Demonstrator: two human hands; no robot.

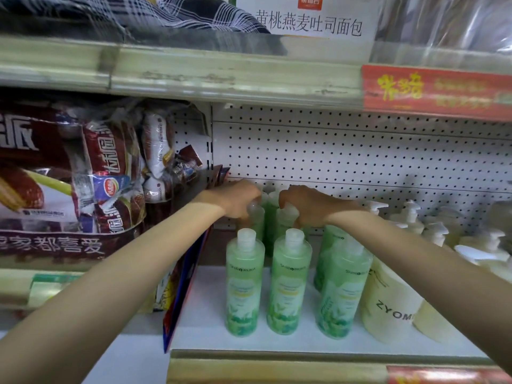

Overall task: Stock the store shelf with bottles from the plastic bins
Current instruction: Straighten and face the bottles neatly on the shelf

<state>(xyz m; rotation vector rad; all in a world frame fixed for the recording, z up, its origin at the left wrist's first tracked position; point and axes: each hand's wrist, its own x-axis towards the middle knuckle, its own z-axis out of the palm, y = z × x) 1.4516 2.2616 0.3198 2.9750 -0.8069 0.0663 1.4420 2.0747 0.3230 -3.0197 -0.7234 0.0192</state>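
Head view is showing me reaching deep into the white shelf (210, 295). I am closing my left hand (238, 199) around the cap of a green bottle (256, 217) in the back row, and clamping my right hand (307, 205) on the cap of the green bottle (284, 221) just beside it. Three more green bottles are standing upright in front, the left front bottle (243, 284) nearest the edge. Cream pump bottles (410, 217) are standing to the right, snack bags (69, 173) to the left.
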